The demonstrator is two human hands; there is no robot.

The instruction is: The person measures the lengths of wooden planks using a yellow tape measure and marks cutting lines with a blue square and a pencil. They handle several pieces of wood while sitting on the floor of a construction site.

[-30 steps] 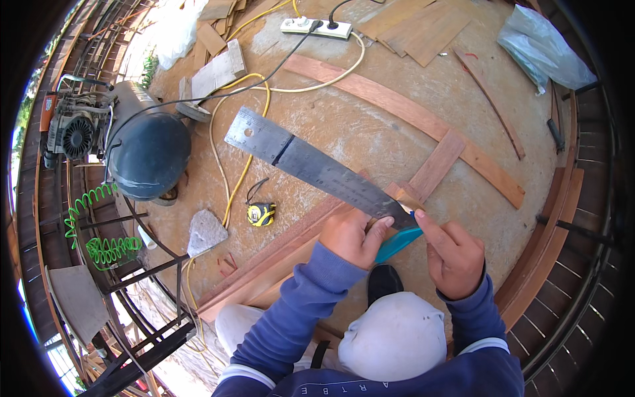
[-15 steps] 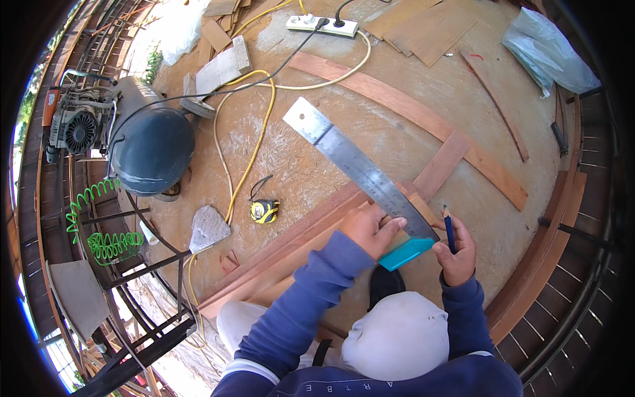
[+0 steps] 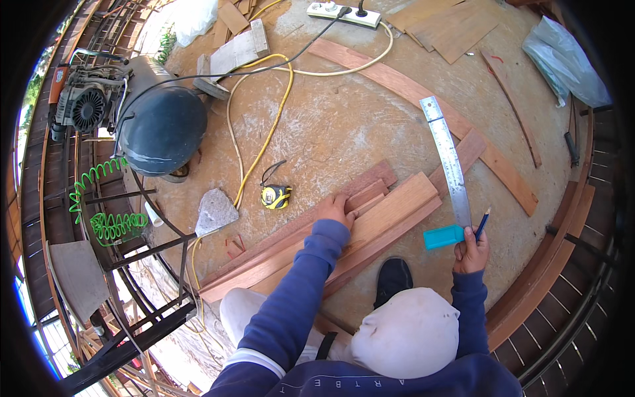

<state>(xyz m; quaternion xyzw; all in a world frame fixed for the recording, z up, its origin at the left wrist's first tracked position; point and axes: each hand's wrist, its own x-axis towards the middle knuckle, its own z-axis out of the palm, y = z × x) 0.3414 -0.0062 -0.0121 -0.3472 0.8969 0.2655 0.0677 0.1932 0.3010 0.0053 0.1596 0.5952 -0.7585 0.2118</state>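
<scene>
My right hand (image 3: 471, 254) grips a try square (image 3: 450, 163) near the corner where its teal handle meets the steel blade. The blade points away from me, raised off the boards. A dark blue pencil (image 3: 483, 225) sticks up from the same hand's fingers. My left hand (image 3: 336, 212) is closed over the edge of a reddish wooden board (image 3: 365, 196) in a stack lying slantwise before me. A wider, lighter board (image 3: 390, 210) lies on the near side of that hand, its squared end toward the right.
A yellow tape measure (image 3: 275, 196) and a stone block (image 3: 216, 211) lie left of the boards. Farther left stands an air compressor (image 3: 165, 129). Cables run to a white power strip (image 3: 344, 14). Long planks (image 3: 506, 172) cross on the floor, and a plastic bag (image 3: 565, 63) lies far right.
The try square has come off the board and swung upright to the right in my right hand. My left hand has let go of it and moved left onto the boards.
</scene>
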